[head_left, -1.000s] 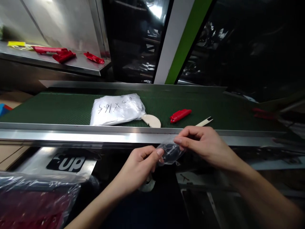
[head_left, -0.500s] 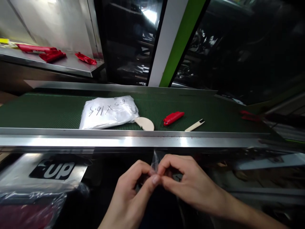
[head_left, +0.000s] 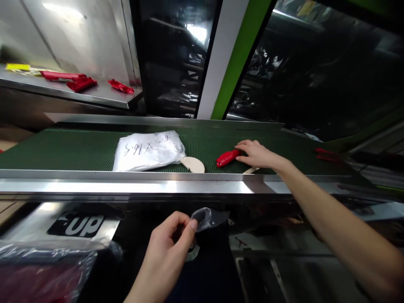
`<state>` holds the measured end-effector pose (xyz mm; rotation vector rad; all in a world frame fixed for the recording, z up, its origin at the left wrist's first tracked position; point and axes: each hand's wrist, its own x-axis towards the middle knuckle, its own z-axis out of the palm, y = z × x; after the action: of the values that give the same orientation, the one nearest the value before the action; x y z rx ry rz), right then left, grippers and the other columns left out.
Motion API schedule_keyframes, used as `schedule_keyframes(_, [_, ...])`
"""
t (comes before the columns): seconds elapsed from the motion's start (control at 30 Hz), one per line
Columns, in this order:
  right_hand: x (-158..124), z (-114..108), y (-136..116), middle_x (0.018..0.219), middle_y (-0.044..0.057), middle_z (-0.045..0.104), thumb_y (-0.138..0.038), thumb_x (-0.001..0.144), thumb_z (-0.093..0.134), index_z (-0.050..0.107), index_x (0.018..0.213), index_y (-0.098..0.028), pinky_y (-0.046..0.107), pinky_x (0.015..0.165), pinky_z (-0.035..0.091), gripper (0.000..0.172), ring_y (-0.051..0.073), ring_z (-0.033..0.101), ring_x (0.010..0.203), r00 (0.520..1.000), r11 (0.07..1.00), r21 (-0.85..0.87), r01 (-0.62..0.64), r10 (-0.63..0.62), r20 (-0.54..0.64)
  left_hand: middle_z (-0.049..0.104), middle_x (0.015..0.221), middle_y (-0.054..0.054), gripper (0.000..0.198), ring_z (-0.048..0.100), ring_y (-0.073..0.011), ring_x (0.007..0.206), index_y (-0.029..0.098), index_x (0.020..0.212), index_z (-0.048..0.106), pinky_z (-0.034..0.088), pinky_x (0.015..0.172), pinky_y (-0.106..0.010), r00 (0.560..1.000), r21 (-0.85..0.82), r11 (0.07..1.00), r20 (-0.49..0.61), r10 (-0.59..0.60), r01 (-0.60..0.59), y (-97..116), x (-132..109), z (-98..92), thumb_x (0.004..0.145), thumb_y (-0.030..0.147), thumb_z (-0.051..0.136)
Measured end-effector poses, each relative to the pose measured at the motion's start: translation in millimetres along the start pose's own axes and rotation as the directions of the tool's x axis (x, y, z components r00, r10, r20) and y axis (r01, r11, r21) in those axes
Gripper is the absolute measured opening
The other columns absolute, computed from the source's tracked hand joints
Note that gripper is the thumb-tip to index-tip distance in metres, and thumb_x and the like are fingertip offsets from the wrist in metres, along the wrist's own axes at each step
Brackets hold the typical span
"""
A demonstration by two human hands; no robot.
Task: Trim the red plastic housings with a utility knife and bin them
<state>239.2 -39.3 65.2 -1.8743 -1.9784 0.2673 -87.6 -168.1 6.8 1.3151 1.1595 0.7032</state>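
Note:
My left hand (head_left: 170, 248), below the conveyor's front rail, pinches the edge of a small clear plastic bag (head_left: 205, 218). The bag's mouth gapes in a loop and its body points right. Over the green conveyor belt (head_left: 205, 143), my right hand (head_left: 257, 154) has its thumb and fingers around the right end of a red plastic part (head_left: 226, 158). This part still lies on the belt. Under that hand, a cream plastic strip (head_left: 251, 170) is partly covered. A rounded cream piece (head_left: 193, 164) lies left of the red part.
A white plastic-wrapped pack (head_left: 148, 150) with handwriting lies on the belt's left. A metal rail (head_left: 189, 185) runs along the front. Red parts (head_left: 82, 84) rest on a steel shelf (head_left: 107, 96) at the back left. A plastic-covered bundle (head_left: 41, 269) sits lower left.
My right hand has left the bag and moved up and right to the red plastic part. The bag's mouth has opened, and my left hand keeps its pinch.

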Motion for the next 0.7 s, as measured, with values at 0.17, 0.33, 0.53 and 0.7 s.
schedule_keyframes(0.17, [-21.1,-10.7,4.1,0.087,0.002,0.071,-0.035,0.080,0.065,0.074,0.087,-0.024,0.036,0.074,0.049,0.015,0.022,0.064,0.080,0.999,0.999,0.035,0.036,-0.037,0.031,0.048,0.067,0.002,0.035,0.045,-0.0122,0.063,0.018,0.076,0.051,0.034,0.057,-0.022,0.999,-0.034,0.999,0.027,-0.023,0.024,-10.6,4.7,-0.7,0.090,0.050,0.052])
schedule_keyframes(0.33, [-117.2,-23.4,-56.0,0.085,0.001,0.072,-0.050,0.084,0.066,0.073,0.089,-0.035,0.038,0.061,0.049,0.018,0.024,0.066,0.074,0.955,0.991,0.032,0.128,-0.114,-0.273,0.051,0.070,0.001,0.034,0.049,-0.0125,0.065,0.018,0.078,0.053,0.037,0.060,-0.022,1.000,-0.030,0.999,0.016,-0.019,0.019,-19.4,14.4,1.2,0.090,0.049,0.052])
schedule_keyframes(0.53, [-189.6,-1.1,-95.4,0.100,-0.004,0.070,-0.024,0.086,0.065,0.061,0.123,-0.039,0.028,0.072,0.057,0.040,0.016,0.067,0.086,0.864,0.878,-0.016,0.479,-0.474,-0.169,0.052,0.070,0.002,0.031,0.047,-0.0112,0.063,0.018,0.083,0.054,0.037,0.057,-0.022,0.997,-0.038,0.999,0.072,0.014,-0.011,-18.2,18.6,7.9,0.092,0.046,0.049])
schedule_keyframes(0.7, [-190.6,14.3,-88.5,0.101,0.006,0.070,-0.016,0.092,0.054,0.066,0.117,-0.023,0.025,0.080,0.055,0.029,0.015,0.065,0.091,0.821,0.831,-0.084,0.550,-0.557,-0.128,0.053,0.072,0.002,0.029,0.051,-0.0118,0.066,0.018,0.086,0.053,0.039,0.059,-0.022,0.994,-0.015,0.998,0.088,0.060,-0.058,-19.8,15.2,10.4,0.095,0.045,0.046])
